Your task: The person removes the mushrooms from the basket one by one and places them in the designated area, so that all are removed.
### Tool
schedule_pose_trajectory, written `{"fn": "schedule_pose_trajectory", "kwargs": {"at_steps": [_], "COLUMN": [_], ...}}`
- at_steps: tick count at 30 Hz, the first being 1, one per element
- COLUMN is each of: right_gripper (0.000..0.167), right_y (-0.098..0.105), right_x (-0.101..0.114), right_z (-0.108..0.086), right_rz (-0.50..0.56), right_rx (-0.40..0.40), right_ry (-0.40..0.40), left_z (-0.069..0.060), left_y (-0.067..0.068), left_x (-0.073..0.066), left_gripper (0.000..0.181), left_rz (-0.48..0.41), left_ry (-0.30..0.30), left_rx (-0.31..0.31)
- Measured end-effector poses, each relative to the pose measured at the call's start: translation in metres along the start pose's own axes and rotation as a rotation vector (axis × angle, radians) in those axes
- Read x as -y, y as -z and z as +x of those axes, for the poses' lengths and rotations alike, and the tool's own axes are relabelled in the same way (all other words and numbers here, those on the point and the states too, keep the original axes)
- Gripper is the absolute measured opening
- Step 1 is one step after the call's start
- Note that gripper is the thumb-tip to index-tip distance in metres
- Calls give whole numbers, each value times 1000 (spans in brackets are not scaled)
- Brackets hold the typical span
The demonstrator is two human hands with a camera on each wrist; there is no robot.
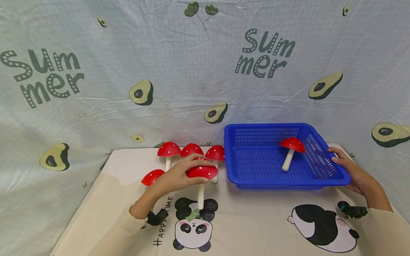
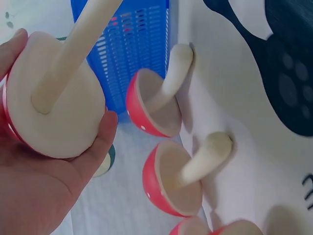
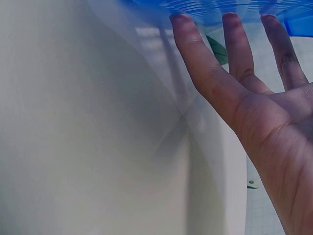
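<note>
My left hand (image 1: 184, 174) grips a toy mushroom (image 1: 205, 173) by its red, white-dotted cap, fingers over the top and thumb at the near side. Its pale stem points down. In the left wrist view, the cap's cream underside (image 2: 63, 127) faces the camera. At the right, my right hand (image 1: 358, 174) touches the side of a blue plastic basket (image 1: 288, 183) with fairly straight fingers; the right wrist view shows fingertips (image 3: 183, 22) against its mesh. One mushroom (image 1: 292, 145) leans inside the basket.
More mushrooms stand behind and left of the held one: a back-left one (image 1: 169, 149), a back-middle one (image 1: 192, 149), one beside the basket (image 1: 215, 153) and a nearer one (image 1: 153, 177). A patterned curtain (image 1: 179, 71) hangs behind the panda-print table cover (image 1: 256, 227).
</note>
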State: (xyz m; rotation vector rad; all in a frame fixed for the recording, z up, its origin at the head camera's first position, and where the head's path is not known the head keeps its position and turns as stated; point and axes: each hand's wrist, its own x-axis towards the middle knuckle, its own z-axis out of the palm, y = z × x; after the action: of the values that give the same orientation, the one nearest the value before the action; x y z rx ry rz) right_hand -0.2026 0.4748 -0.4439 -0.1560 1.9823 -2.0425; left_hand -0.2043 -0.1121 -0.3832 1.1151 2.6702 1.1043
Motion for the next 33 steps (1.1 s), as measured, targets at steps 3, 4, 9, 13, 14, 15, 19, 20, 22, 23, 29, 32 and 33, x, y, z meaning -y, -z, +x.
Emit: {"fn": "schedule_pose_trajectory", "kwargs": {"at_steps": [3,4,9,13,14,15,19,20,22,23,29,32,33], "right_gripper": [34,34,33,33,33,33,34,33,33,33,33,33,33], "right_y": [1,1,3,3,3,2,1,1,1,1,3,2,2], "right_x": [1,1,1,1,1,1,0,0,-1,-1,-1,0,1], "right_z": [1,1,1,1,1,1,1,1,2,2,0,0,0], "right_rz": [-1,-2,12,16,15,10,-7,-10,-14,-13,-5,-12,-17], "right_rx": [5,3,-6,-4,-3,-4,-8,-10,-10,-10,-9,-9,-9], "right_ry": [-3,-4,-7,-7,-7,-8,-11,-14,-18,-19,-11,-10,-10], "left_z": [-3,-5,-10,-15,-16,-17,-20,-21,-23,-23,-24,-25,-26], "left_y": [3,4,6,7,7,8,9,10,10,11,11,11,11], "left_x": [2,3,7,10,11,11,14,15,16,17,19,20,20], "left_gripper": [49,49,46,47,47,47,46,46,46,46,47,48,48], "left_rz": [-3,-6,-12,-12,-10,-11,-3,-1,-3,-3,-8,-1,2], "left_ry": [-4,-4,5,30,35,41,53,56,59,61,59,73,75], "left_rx": [5,7,24,41,44,46,49,51,55,57,76,101,111]}}
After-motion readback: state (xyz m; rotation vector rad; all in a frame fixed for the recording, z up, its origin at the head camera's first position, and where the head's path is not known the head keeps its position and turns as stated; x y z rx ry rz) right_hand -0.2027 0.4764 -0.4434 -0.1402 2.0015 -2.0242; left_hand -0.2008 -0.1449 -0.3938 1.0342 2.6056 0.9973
